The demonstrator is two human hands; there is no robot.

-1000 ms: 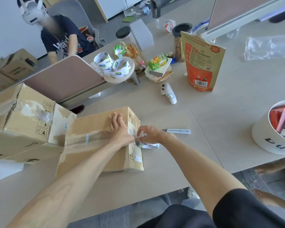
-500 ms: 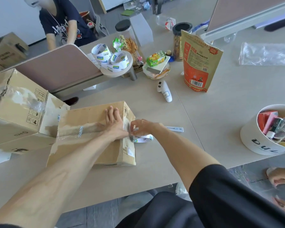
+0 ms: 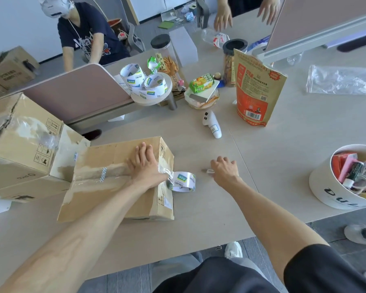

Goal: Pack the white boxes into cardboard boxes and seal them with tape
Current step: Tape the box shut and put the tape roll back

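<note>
Cardboard box [image 3: 106, 166]: closed, lying on the table [image 3: 283, 144] in front of the person. Clear tape runs along its top seam. Its left end touches a 2nd cardboard box [image 3: 23, 144], which bears printed handling symbols.

Left hand [image 3: 145, 163]: flat, fingers straight, pressing the tape down on the box top near the right edge.

Tape roll [image 3: 183, 181]: on the table, just beside the box's right side, joined to the box edge by a clear strip. White with blue-green labels; the print appears to read "deli".

Right hand [image 3: 224, 172]: on the table, apart from the roll, fingers curled round a small white tool [image 3: 208, 171]. Only the tool's tip shows.

Other items: spare rolls [image 3: 155, 82] with the same print sit at the far side. An orange pouch [image 3: 256, 89] carries a barcode and stands upright. A white tub [image 3: 336, 195] at the right edge is lettered "DU"; the rest is cut off.
</note>
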